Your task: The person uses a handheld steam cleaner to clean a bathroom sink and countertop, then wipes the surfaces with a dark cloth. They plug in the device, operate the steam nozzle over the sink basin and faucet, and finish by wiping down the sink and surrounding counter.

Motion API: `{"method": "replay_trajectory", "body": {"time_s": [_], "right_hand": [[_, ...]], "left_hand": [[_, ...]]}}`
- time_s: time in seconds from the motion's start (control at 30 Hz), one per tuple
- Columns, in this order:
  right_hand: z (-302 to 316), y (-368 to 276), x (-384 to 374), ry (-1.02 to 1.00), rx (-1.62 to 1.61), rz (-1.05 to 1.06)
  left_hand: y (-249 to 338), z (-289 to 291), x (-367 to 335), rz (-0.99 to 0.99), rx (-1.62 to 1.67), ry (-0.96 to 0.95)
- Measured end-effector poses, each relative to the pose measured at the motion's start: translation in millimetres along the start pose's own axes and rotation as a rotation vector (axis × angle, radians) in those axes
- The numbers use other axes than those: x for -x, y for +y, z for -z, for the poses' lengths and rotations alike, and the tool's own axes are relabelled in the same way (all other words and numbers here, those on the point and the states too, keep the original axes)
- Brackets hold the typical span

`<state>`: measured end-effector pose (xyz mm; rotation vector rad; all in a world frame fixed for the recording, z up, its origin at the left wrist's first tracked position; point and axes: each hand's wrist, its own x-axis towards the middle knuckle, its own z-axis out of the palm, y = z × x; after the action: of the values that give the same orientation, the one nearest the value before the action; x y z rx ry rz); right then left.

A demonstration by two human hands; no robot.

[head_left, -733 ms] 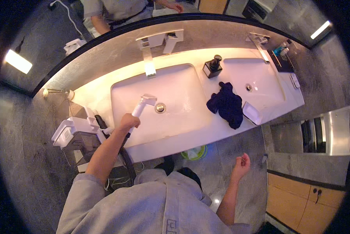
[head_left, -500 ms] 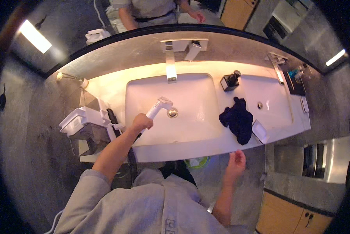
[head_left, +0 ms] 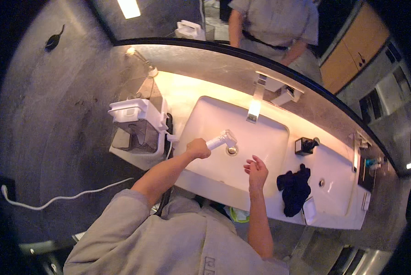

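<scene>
My left hand (head_left: 198,149) is wrapped around a white handheld cleaning nozzle (head_left: 222,139) with a wide, clear-looking head. The head points up and to the right, over the basin of the white sink (head_left: 268,140) and close to its metal drain (head_left: 232,151). A dark hose hangs below my left forearm, partly hidden. Over the front part of the basin, my right hand (head_left: 257,173) is empty, with its fingers apart and loosely bent. It is a short way right of the nozzle and does not touch it.
A white machine with smoky tanks (head_left: 135,120) stands on the counter's left end. A square faucet (head_left: 255,110) overhangs the basin. To the right are a dark crumpled cloth (head_left: 296,190), a black soap dispenser (head_left: 305,146), a white dish (head_left: 309,210) and a second sink (head_left: 336,183).
My right hand has come from beyond the counter's front edge to over the basin. The view has turned left. My left hand still grips the nozzle above the drain.
</scene>
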<state>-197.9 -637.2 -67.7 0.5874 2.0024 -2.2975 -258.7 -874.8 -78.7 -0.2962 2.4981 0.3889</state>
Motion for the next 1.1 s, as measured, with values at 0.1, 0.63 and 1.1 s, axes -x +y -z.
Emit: {"method": "replay_trajectory", "body": {"time_s": [0.1,0.63,1.1], "right_hand": [[-20,13,-8,-0.127,-0.073,-0.262],[-104,55,-31,-0.502,-0.133,-0.801],[-122,65,-38,-0.647,-0.356,-0.741]], "left_hand": [[0,-7,3,0.008,0.015,0.04],[15,-7,23,0.063,0.076,0.135],[13,-24,6,0.056,0.102,0.075]]}}
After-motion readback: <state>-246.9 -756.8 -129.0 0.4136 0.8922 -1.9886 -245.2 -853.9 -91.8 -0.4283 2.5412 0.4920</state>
